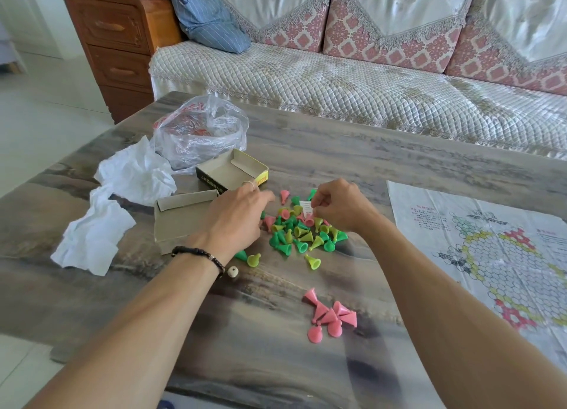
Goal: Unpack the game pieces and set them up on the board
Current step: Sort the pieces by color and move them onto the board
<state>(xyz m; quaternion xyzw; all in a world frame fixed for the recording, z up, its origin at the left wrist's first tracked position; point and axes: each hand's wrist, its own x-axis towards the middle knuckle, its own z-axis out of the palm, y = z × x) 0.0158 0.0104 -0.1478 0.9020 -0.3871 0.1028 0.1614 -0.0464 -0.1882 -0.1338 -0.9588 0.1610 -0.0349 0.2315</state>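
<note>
A mixed pile of green, yellow and pink cone pieces (pixel 302 232) lies in the middle of the table. Nearer to me sits a separate cluster of pink pieces (pixel 329 316). My left hand (pixel 236 216) reaches over the pile's left side, fingers stretched toward the pieces, slightly blurred. My right hand (pixel 337 207) is over the pile's far right, its fingers pinching at a small white paper slip (pixel 306 207) and a piece below it. The paper game board (pixel 497 255) lies flat at the right, with no pieces on it.
The open box tray (pixel 233 170) and its lid (pixel 181 218) sit left of the pile. Crumpled white paper (pixel 116 206) and a clear plastic bag (pixel 199 132) lie further left. A small die (pixel 233 272) rests by my left wrist. A sofa stands behind the table.
</note>
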